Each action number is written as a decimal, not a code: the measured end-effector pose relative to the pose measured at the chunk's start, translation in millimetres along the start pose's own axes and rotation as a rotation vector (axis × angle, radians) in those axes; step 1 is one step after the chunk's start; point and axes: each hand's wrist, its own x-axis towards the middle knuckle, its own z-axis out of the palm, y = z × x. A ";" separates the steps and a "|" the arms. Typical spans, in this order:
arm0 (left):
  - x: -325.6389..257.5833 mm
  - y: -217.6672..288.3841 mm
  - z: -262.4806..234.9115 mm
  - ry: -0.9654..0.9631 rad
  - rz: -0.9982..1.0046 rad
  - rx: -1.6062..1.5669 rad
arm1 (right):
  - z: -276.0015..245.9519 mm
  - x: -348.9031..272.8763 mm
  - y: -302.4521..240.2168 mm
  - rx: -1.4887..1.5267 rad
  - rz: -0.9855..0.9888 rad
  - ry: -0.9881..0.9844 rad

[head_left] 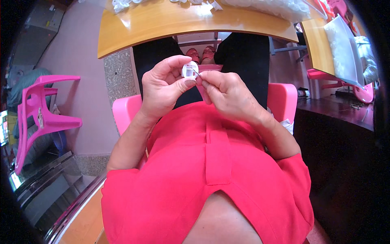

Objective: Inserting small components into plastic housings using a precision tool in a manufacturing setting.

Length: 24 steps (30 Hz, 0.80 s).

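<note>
Between the thumb and fingers of my left hand point(164, 83) is a small round white plastic part point(189, 70) with a rectangular opening in its face. My right hand point(231, 91) pinches a thin metal tool point(198, 74), and its tip meets the right edge of the white part. Most of the tool is hidden inside my right fingers, so its exact kind does not show. Both hands are held close together above my lap, just short of the table edge.
A wooden table point(195, 23) lies ahead, with small white plastic parts point(122, 5) and a clear bag of white pieces point(272, 7) on it. At right, a translucent bin point(343, 49) rests on another table point(319, 44). A pink plastic chair point(44, 116) lies at left.
</note>
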 end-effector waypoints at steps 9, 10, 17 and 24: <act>-0.6 2.4 2.5 0.001 0.016 0.098 | 10.4 -2.7 11.4 -0.232 -0.261 0.071; -0.3 1.2 2.5 -0.015 0.047 0.108 | 10.0 -3.4 10.9 -0.232 -0.260 0.071; -0.5 1.6 -0.1 0.008 -0.014 -0.005 | -0.9 -4.8 -0.2 -0.305 -0.237 0.106; -1.3 -0.6 2.2 0.002 0.015 -0.026 | 2.0 -5.6 3.2 -0.289 -0.179 0.080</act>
